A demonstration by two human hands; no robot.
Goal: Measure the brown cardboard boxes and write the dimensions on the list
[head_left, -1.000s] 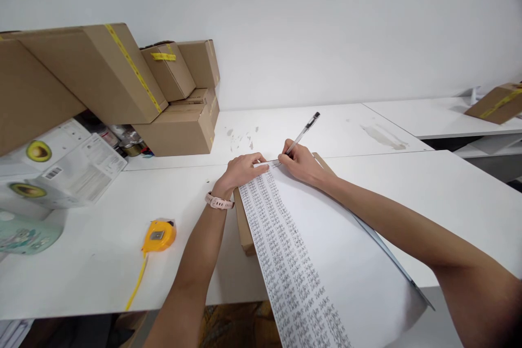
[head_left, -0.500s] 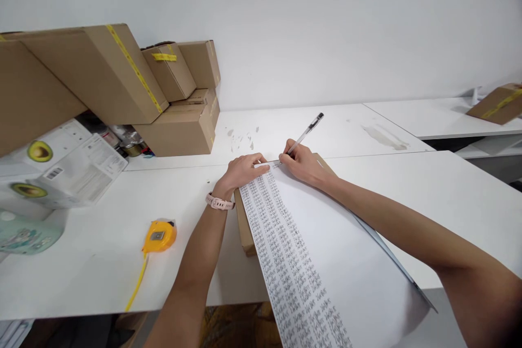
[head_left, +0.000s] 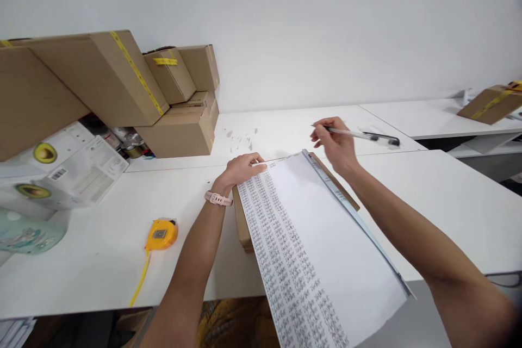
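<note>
My right hand is raised above the table, past the upper right corner of a sheet of paper. It grips a pen, whose tip points left and is off the sheet. My left hand is closed over the paper's upper left corner, thumb on top and the other fingers partly hidden. Columns of small handwriting fill the sheet's left part; its right part is blank. A pale blue strip runs along the right side of the sheet. Beneath the paper lies a cardboard box, mostly covered.
An orange tape measure lies left of my forearm with its yellow blade pulled out. Stacked cardboard boxes and a white avocado-print box stand on the left, near a mint-green container. Another taped box sits far right.
My right hand has lifted the pen from the paper's top edge and moved right and up, tilting the pen nearly level. The left hand stays on the corner.
</note>
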